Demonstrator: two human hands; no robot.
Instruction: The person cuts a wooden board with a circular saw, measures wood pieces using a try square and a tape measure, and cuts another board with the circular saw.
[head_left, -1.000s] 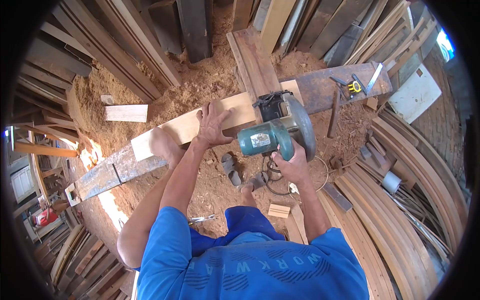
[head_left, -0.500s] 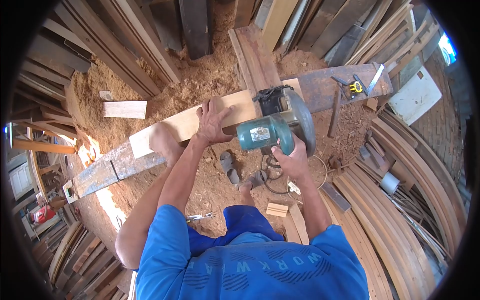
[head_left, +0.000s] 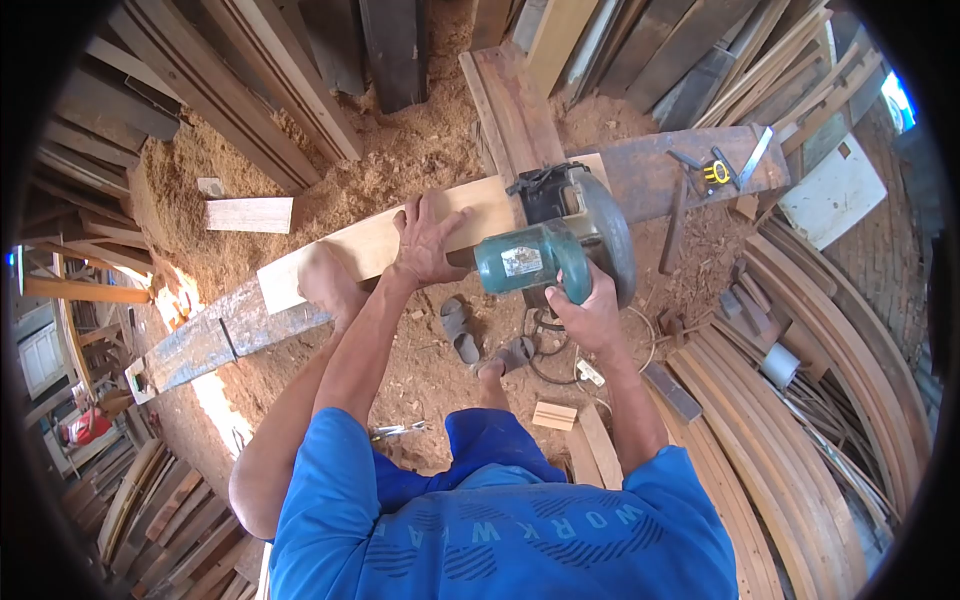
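Observation:
My right hand grips the rear handle of a teal circular saw. The saw sits across a pale wooden board, near its right end; its guard hides the blade and the cut line. My left hand presses flat on the board, fingers spread, left of the saw. My bare foot rests on the board farther left. Underneath lies a long weathered plank, which carries the board.
A yellow-and-black tape measure and hand tools lie on the plank's right end. A reddish timber meets the board from beyond. The power cord loops on the floor near sandals. Stacked curved lumber stands at right.
The circular saw and my right hand have shifted very slightly forward and to the right. My left hand and the foot stay in place on the board.

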